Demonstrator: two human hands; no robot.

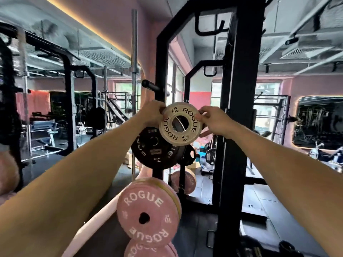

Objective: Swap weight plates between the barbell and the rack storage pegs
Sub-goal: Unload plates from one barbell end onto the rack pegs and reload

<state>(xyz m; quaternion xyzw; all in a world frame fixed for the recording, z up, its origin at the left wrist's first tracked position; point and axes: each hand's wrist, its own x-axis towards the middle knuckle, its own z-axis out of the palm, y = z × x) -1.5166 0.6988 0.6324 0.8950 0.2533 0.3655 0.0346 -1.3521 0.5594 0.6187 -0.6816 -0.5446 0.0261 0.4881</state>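
A small white plate (181, 123) marked ROGUE 0.5 is held up in front of the black rack upright (160, 71), at the level of a storage peg. My left hand (153, 113) grips its left rim and my right hand (213, 121) pinches its right rim. A peg end shows through the plate's centre hole. Just below and behind it hang black plates (155, 147) on a peg. An empty black peg (150, 85) sticks out above. Lower down, pink ROGUE 10 plates (146, 210) sit on another peg. The barbell being loaded is not in view.
A thick black rack post (239, 108) stands right of my hands. A bare barbell (134, 62) is stored upright behind the rack. More pink plates (183, 182) sit on the far side. Other racks and benches fill the left; boxes lie on the floor behind.
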